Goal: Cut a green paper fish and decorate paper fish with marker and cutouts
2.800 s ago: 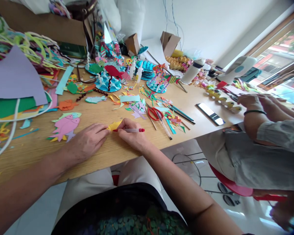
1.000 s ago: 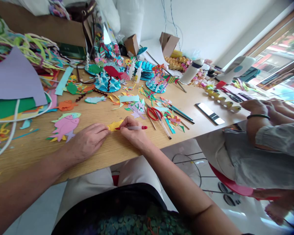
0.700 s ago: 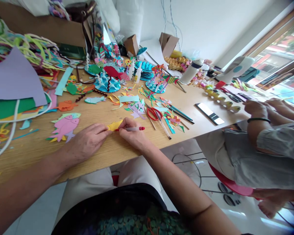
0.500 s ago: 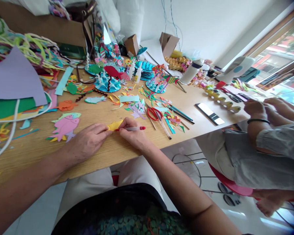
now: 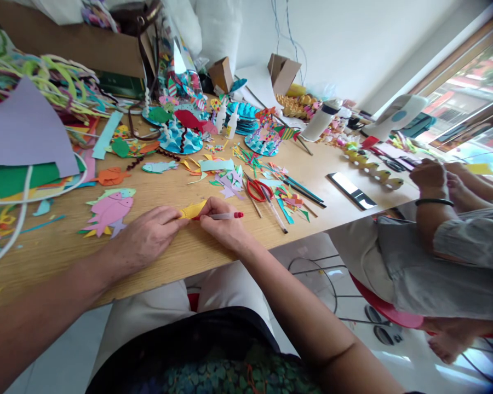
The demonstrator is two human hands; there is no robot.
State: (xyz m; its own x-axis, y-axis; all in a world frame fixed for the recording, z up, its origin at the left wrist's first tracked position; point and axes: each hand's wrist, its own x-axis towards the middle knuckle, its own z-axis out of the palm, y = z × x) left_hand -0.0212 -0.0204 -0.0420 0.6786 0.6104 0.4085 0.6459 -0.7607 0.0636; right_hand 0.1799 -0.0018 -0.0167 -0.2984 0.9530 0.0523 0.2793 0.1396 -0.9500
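A yellow paper fish [image 5: 193, 209], a red-capped pen [image 5: 225, 216], red-handled scissors [image 5: 258, 190], a pink fish cut-out [image 5: 110, 210].

Plain white wall [image 5: 353, 38] up at 12 o'clock, big wood-framed window [image 5: 468, 104] at 2 o'clock pouring in daylight. Light wooden worktop [image 5: 181, 257] across the middle, glossy pale tiled floor [image 5: 398, 355] down at 5 o'clock.

We see a yellow paper fish [image 5: 193, 209] flat on the desk [image 5: 181, 251] near its front edge; red-capped pen [image 5: 223, 215] lies almost level, tip on the fish.
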